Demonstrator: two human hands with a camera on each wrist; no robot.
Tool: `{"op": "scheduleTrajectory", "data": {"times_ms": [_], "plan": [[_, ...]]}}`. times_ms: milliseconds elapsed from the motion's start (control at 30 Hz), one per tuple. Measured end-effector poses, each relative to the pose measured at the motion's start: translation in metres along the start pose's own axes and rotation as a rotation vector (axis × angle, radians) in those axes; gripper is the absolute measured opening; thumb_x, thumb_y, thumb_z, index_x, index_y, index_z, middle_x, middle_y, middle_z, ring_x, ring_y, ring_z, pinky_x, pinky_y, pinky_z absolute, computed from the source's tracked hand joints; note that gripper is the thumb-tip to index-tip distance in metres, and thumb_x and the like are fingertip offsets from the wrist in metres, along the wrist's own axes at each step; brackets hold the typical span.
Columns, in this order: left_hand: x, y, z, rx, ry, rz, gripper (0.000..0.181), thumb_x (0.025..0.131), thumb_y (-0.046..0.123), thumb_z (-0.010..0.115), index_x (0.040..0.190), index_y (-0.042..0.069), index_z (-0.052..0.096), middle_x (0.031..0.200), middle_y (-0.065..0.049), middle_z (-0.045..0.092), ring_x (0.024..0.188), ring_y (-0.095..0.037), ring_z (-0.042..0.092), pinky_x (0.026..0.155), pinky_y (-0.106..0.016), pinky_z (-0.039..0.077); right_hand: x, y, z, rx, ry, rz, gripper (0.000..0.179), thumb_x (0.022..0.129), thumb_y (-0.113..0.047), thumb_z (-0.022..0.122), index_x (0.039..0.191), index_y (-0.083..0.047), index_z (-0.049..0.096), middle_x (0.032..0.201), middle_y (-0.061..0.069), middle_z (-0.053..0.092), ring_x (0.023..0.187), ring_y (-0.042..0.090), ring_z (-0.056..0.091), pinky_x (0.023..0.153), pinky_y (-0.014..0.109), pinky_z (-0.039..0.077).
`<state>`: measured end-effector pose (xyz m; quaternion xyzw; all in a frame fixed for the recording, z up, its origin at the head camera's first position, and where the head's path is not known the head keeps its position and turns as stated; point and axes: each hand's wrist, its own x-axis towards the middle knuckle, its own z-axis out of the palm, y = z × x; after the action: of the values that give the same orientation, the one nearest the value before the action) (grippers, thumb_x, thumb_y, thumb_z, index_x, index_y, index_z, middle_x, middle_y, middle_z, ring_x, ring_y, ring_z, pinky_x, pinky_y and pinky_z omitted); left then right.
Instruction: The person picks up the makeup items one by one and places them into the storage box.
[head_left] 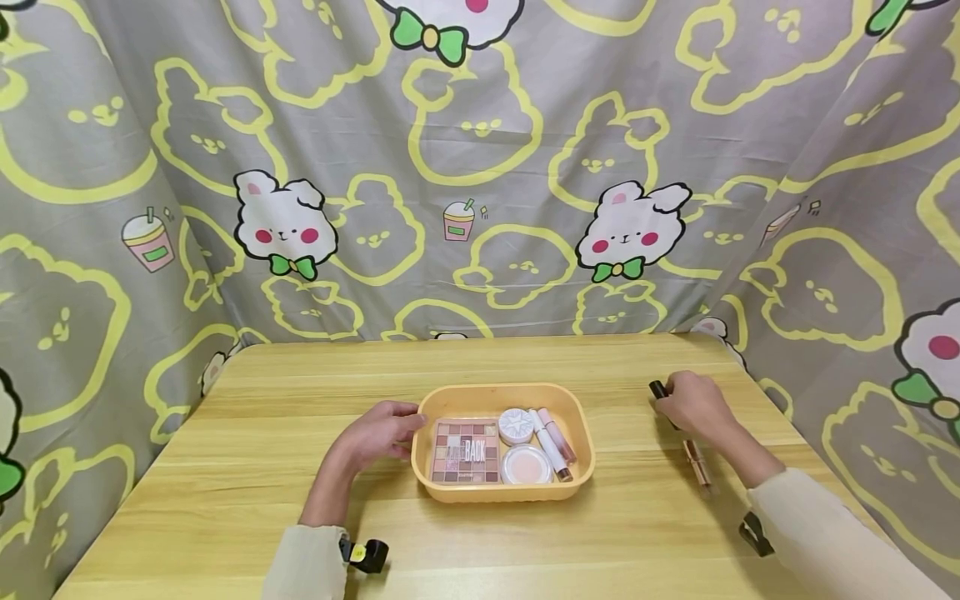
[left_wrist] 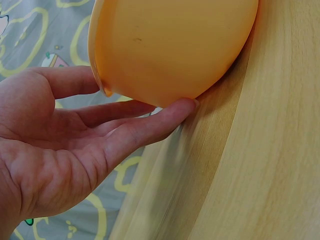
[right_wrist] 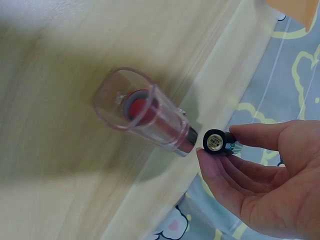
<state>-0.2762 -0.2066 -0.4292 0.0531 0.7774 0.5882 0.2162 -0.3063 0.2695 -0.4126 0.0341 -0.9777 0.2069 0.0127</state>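
Observation:
A yellow-orange plastic basket (head_left: 504, 493) stands on the table. In it lie an eyeshadow palette (head_left: 465, 452), a white round case with a star (head_left: 516, 426), a round pale-pink compact (head_left: 527, 466) and two lip tubes (head_left: 550, 444). My left hand (head_left: 381, 433) rests its thumb and nearly straight fingers against the basket's left end. Off to the right, my right hand (head_left: 693, 404) pinches a slim black cosmetic tube (right_wrist: 215, 141) between thumb and fingers; a round gold label marks its end. Close by lies a lipstick in a clear case (right_wrist: 155, 115), its red colour showing through.
The wooden table (head_left: 300, 375) meets a grey patterned curtain (head_left: 360, 225) at the back and sides. A dark wrist strap (head_left: 754, 533) shows at the right sleeve, and a black camera mount (head_left: 369, 556) at the left.

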Motion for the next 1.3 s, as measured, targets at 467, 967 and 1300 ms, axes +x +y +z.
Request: {"op": "scheduleTrajectory", "data": {"times_ms": [467,967,1300], "plan": [[0.000,0.000,-0.001,0.000,-0.001,-0.001,0.050,0.105,0.020,0.048,0.144,-0.012,0.044,0.131,-0.026,0.064,0.111,-0.028,0.068,0.087,-0.041,0.061,0.001,-0.020,-0.009,-0.020,-0.021,-0.036,0.025,0.087,-0.010,0.065,0.098,0.011,0.068,0.084,0.022,0.070,0.067,0.027,0.062,0.062,0.041,0.053],[0.000,-0.001,0.000,0.003,0.016,-0.009,0.050,0.104,0.019,0.048,0.143,-0.013,0.045,0.129,-0.026,0.065,0.110,-0.028,0.068,0.085,-0.041,0.061,0.001,-0.042,-0.006,-0.041,-0.019,-0.068,0.030,0.088,-0.011,0.067,0.105,0.014,0.066,0.095,0.029,0.070,0.069,0.027,0.065,0.064,0.042,0.055],[0.000,-0.001,0.000,0.000,0.013,-0.004,0.050,0.105,0.019,0.048,0.143,-0.013,0.045,0.129,-0.026,0.064,0.111,-0.028,0.068,0.086,-0.042,0.061,-0.002,-0.055,-0.007,-0.023,-0.009,-0.115,0.031,0.090,-0.013,0.068,0.107,0.012,0.067,0.101,0.030,0.071,0.069,0.023,0.066,0.067,0.043,0.057]]}}
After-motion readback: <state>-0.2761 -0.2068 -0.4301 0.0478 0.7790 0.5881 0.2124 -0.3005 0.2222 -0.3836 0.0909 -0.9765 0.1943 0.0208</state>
